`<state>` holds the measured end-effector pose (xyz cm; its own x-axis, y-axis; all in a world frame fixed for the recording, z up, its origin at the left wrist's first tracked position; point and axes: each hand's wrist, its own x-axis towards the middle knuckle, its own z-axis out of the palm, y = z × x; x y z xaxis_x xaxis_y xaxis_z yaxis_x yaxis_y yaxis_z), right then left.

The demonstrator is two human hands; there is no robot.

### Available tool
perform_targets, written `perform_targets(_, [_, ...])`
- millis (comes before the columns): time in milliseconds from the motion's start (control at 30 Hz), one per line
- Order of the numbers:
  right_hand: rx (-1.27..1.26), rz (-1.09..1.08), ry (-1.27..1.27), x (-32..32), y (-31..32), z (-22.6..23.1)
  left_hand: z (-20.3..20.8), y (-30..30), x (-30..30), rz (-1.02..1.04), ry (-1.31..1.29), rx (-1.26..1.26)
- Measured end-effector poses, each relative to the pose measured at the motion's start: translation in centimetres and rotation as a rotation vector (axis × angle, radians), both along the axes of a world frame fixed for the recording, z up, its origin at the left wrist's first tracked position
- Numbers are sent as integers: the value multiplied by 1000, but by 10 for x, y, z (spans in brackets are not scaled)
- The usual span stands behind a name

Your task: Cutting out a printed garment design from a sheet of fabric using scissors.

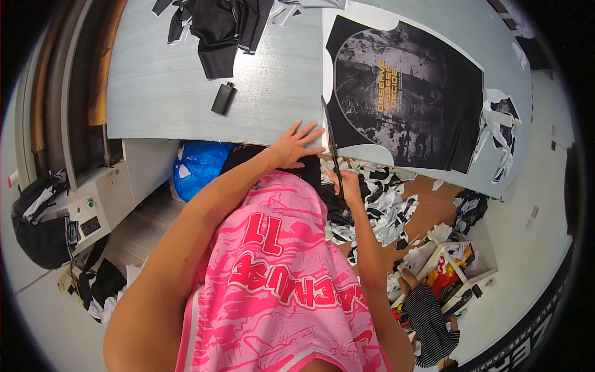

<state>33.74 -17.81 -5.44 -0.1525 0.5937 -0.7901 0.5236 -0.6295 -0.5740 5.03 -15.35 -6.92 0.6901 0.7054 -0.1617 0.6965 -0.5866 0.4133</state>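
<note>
A smooth grey cutting table (pixel 173 80) is spanning the upper half of the frame, and a white sheet (pixel 365 18) printed with a black, mottled shirt-shaped graphic is lying flat on its upper right area. The left hand (pixel 292 147) is pressing flat, fingers spread, on the table's near edge at centre. The right hand (pixel 348 186), just right of centre, is clenching long, slim scissors (pixel 331 139), whose blades are running along the sheet's left edge.
</note>
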Motion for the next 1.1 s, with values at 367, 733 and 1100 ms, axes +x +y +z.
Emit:
perform_targets(367, [87, -44, 16, 20, -101, 6, 5, -17, -34, 146, -193, -19])
perform_targets(733, [11, -211, 84, -22, -41, 18, -7, 66, -20, 818, -650, -474])
perform_targets(1100, [-171, -657, 274, -152, -9, -7, -31, 148, 13, 1170, -901, -1055])
